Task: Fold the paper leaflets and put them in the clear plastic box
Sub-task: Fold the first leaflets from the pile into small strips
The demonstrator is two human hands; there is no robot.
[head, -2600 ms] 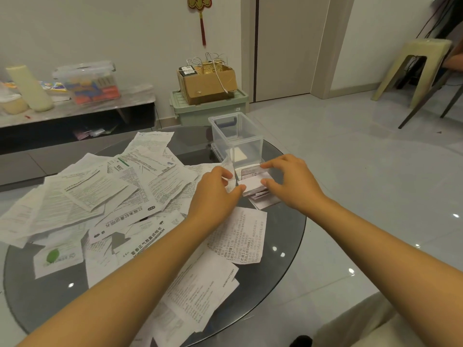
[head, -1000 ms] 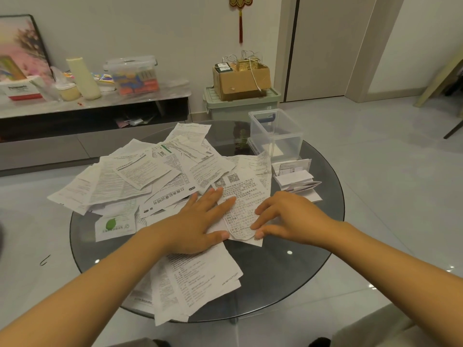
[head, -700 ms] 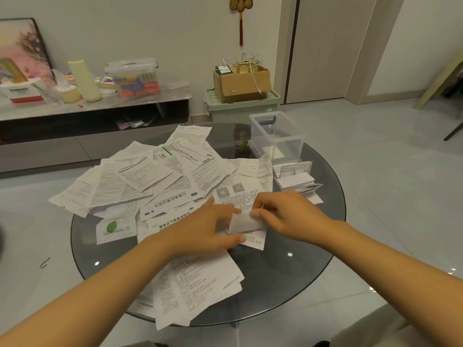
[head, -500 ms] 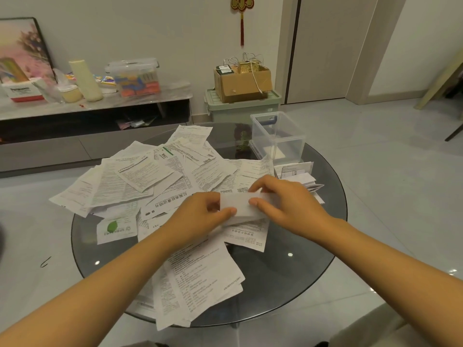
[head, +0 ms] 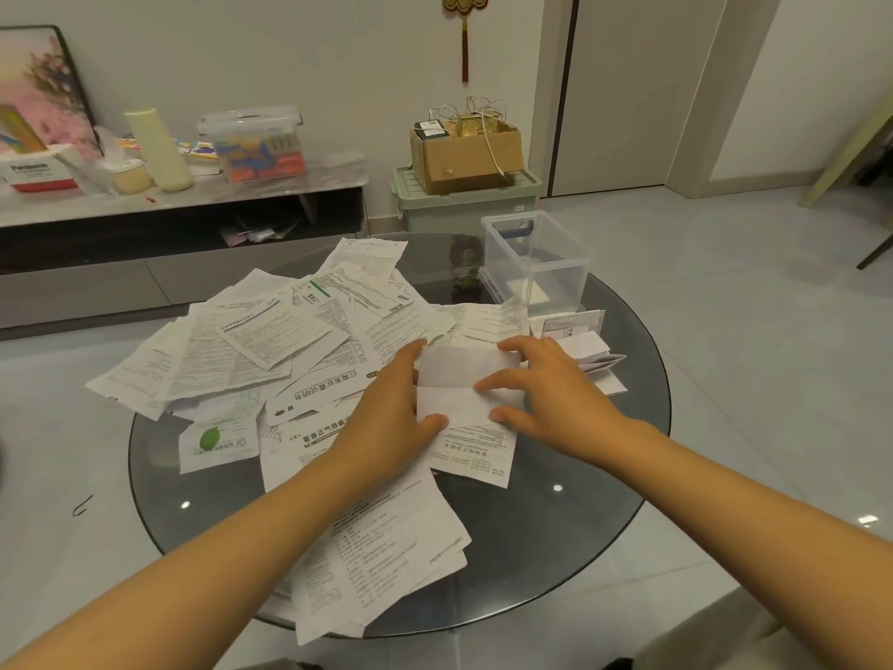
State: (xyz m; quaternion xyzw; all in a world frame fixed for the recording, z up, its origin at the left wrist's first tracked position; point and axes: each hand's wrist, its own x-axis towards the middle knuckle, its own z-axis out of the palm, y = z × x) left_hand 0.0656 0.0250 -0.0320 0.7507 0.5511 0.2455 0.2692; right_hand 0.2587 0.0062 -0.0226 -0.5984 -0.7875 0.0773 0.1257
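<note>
A: Item: white printed paper leaflet; lately flat, now doubled over on round dark glass table.

B: Grip: left hand, right hand pinching its edges; clear plastic box beyond, awaiting.

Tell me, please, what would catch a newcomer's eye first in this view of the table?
The two hands at the centre: the left hand and right hand hold a partly folded leaflet between them, above the round glass table. Left of them, a big heap of unfolded leaflets covers much of the tabletop. At the far edge stands the clear plastic box, with a small stack of folded leaflets just in front of it.
</note>
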